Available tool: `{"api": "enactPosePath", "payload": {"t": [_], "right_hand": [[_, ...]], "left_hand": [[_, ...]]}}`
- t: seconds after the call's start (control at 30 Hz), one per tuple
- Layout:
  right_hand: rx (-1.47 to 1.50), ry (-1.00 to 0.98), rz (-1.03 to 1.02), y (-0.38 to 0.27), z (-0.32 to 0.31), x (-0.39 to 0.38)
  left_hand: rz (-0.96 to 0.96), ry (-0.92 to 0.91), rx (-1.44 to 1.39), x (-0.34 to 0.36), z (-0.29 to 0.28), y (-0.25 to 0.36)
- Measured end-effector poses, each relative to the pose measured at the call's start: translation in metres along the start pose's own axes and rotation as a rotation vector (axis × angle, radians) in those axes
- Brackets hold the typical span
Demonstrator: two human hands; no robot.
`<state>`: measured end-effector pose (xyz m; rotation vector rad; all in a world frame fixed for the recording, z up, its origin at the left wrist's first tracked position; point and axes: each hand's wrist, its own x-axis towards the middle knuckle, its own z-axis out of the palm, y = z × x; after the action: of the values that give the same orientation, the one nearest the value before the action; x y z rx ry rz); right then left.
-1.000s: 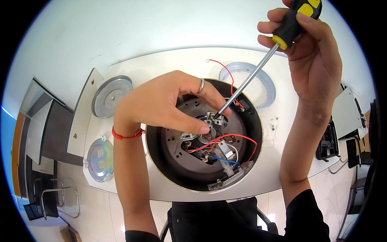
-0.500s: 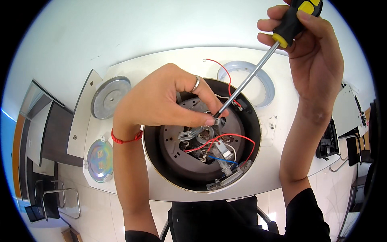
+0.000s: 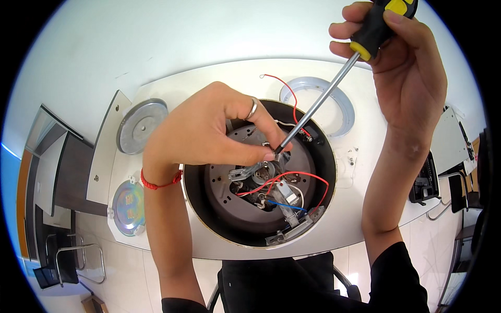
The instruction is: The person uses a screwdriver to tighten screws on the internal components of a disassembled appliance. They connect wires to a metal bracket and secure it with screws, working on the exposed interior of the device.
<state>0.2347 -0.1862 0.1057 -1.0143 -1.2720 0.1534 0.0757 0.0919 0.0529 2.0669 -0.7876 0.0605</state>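
Observation:
My right hand (image 3: 404,68) is raised at the upper right, its fingers round the black and yellow handle of a screwdriver (image 3: 326,94). The steel shaft slants down to the left. At its tip, the thumb and forefinger of my left hand (image 3: 209,128) pinch together on a small part, mostly hidden by the fingertips. Beneath them sits the open round housing (image 3: 195,208) of an appliance, dark inside with a grey metal base plate (image 3: 224,201). Clear plastic pieces (image 3: 242,173), a small white block (image 3: 288,194), and red wires (image 3: 308,173) and a blue wire (image 3: 287,206) lie inside.
On the white table (image 3: 229,73) a pale ring (image 3: 347,112) lies behind the housing. To the left are a round metal lid (image 3: 125,133) and a shiny disc (image 3: 129,208). Small screws (image 3: 351,159) and a black tool case (image 3: 425,180) are on the right.
Very little differs: the screwdriver and both hands keep nearly the same pose, and the whole view has shifted slightly. My right fingers sit a touch further left on the handle.

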Motion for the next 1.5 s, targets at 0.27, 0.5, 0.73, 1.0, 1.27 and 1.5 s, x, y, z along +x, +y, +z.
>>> {"api": "enactPosePath", "payload": {"t": [0.27, 0.5, 0.73, 1.0, 1.27, 1.5], "right_hand": [[-0.234, 0.292, -0.282, 0.007, 0.063, 0.005], [-0.253, 0.26, -0.325, 0.004, 0.069, 0.005], [-0.286, 0.239, -0.326, 0.001, 0.064, 0.005], [-0.215, 0.207, -0.355, -0.002, 0.064, 0.004], [-0.278, 0.272, -0.378, -0.005, 0.082, 0.003], [-0.126, 0.251, -0.348, -0.002, 0.071, 0.003]], "left_hand": [[0.037, -0.011, -0.032, -0.002, 0.001, -0.004], [0.039, -0.027, -0.027, -0.002, -0.001, -0.003], [0.041, -0.039, -0.022, -0.001, -0.001, -0.005], [-0.051, -0.013, -0.085, -0.001, 0.001, 0.0], [-0.081, 0.009, -0.072, -0.002, 0.002, -0.002], [-0.069, -0.006, -0.092, -0.002, 0.002, -0.003]]}}
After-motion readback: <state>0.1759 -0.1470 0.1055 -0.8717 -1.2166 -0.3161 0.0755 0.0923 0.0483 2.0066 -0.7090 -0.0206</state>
